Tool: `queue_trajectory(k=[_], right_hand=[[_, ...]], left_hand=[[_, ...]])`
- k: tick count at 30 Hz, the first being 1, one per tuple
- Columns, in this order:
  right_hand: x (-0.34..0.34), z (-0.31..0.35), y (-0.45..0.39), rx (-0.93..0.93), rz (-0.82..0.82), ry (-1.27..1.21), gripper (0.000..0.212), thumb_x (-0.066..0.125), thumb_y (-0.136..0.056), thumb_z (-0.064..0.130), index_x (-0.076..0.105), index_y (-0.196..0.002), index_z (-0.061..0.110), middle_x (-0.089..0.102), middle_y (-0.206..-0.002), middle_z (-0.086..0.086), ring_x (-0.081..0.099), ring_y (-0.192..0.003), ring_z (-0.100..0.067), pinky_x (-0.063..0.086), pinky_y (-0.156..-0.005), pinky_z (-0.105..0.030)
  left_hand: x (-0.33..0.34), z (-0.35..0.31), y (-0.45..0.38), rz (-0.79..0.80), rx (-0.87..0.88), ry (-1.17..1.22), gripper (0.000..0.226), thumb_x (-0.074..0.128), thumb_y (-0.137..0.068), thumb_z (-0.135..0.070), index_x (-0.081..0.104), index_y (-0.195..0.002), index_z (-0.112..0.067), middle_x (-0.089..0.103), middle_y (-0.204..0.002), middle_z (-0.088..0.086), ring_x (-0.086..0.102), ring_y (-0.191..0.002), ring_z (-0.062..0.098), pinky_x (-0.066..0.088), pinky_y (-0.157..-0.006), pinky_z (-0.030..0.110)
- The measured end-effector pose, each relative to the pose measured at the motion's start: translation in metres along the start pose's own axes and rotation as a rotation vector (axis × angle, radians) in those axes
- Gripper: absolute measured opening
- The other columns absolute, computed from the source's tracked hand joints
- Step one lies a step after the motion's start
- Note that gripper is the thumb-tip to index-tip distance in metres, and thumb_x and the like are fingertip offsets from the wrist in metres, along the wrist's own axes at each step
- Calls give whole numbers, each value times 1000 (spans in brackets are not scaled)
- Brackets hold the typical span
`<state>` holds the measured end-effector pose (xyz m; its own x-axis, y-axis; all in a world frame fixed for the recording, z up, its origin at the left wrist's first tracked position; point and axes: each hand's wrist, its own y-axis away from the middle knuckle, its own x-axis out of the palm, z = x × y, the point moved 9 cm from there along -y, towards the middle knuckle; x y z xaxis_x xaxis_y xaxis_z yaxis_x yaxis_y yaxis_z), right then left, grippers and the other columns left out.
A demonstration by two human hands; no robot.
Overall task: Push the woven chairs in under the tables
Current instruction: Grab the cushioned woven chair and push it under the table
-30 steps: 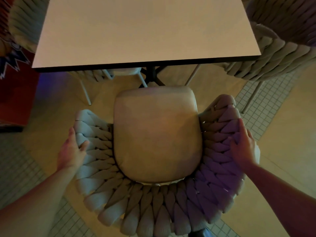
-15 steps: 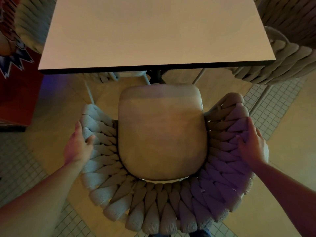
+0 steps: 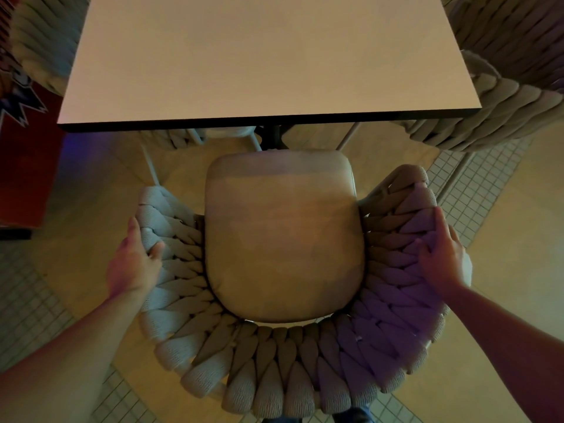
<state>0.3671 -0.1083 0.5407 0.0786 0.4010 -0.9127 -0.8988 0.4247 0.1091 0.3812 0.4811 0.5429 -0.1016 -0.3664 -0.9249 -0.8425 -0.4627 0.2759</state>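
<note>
Dim amber light falls on a floor point(image 3: 91, 190) of smooth tan panels edged with small square tiles. From the head view, the woven chair point(image 3: 283, 361) sits closer to the pale tabletop point(image 3: 259, 56) than a second ago, its cushion point(image 3: 283, 239) front nearly meeting the dark edge, though not under yet. Left hand point(image 3: 131, 264) and right hand point(image 3: 442, 257) each close their grip on a thick, ropy braided armrest. Neighbouring woven chairs point(image 3: 503, 111) flank the tabletop.

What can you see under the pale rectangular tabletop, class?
Under the pale rectangular tabletop: a dark central post, thin pale chair legs and woven chair parts. The tabletop hides everything farther in.
</note>
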Motion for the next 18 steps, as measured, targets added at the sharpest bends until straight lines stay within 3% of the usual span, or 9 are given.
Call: queue_trajectory(k=[18], right_hand=[[1,-5,3,4,14,5,77,58,-85,21,19,-149,36,52,-136,-1,61,-93,-33,39,-61,-32]], left_hand=[[0,-3,0,3,49,-1,75,54,-93,-36,15,-153,-16,50,-140,25,55,-115,49,47,-89,56]])
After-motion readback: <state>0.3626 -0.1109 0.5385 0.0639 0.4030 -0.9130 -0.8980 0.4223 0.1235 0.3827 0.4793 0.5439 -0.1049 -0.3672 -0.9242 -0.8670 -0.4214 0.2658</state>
